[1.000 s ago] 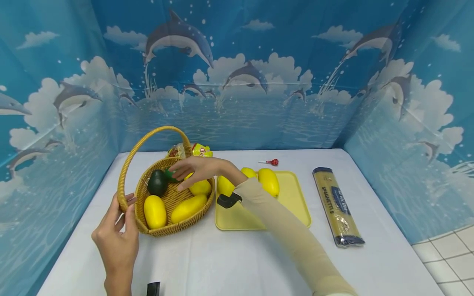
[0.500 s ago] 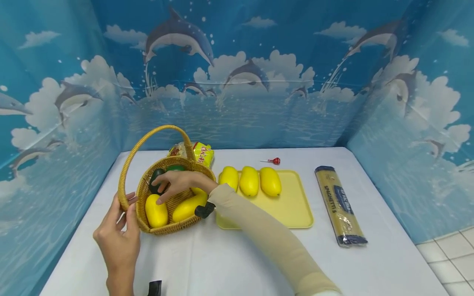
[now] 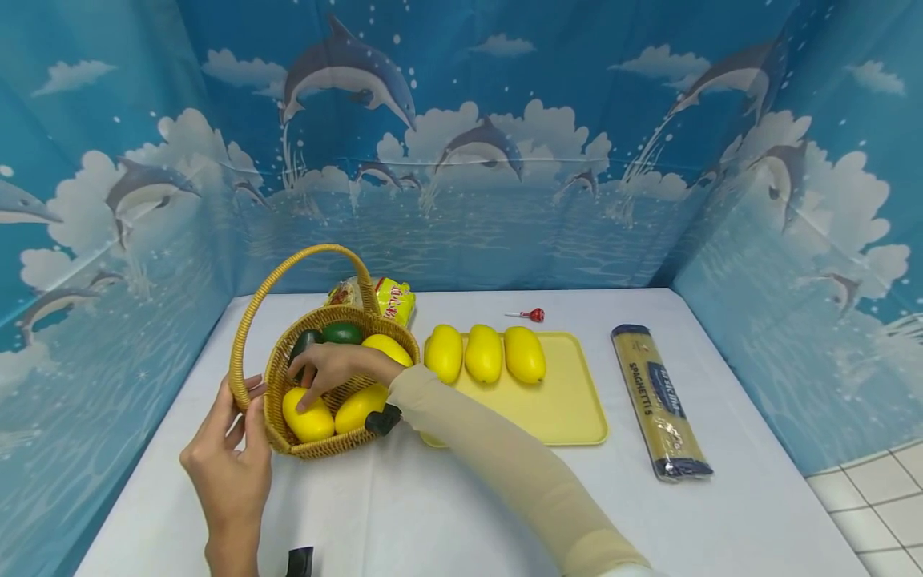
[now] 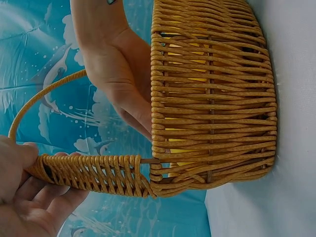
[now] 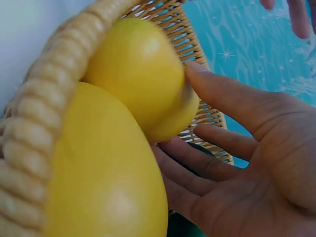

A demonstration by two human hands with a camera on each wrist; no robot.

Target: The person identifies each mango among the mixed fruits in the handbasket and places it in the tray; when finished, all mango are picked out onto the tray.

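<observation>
My left hand [image 3: 231, 465] holds the handle [image 3: 248, 320] of a wicker basket [image 4: 212, 103] near its left base. Inside the basket, my right hand [image 3: 335, 365] grips a yellow mango [image 3: 312, 420] at the front left, thumb on one side and fingers on the other; the right wrist view shows that same mango [image 5: 143, 74] between them. A second mango [image 3: 360, 407] lies beside it, and a third [image 3: 388, 347] sits at the back right. Behind my right hand are a dark avocado [image 3: 306, 340] and a green one [image 3: 342, 332], both partly hidden.
Right of the basket is a yellow tray [image 3: 548, 421] with three mangoes [image 3: 483, 354] along its back. A spaghetti packet [image 3: 659, 401] lies farther right. Behind the tray is a red lollipop [image 3: 535, 315]. Snack bags [image 3: 397, 301] stand behind the basket. A dolphin-print curtain encloses the table.
My right hand has moved left and forward across the basket to the front-left mango, which has turned and shifted slightly. My left hand has stayed on the handle.
</observation>
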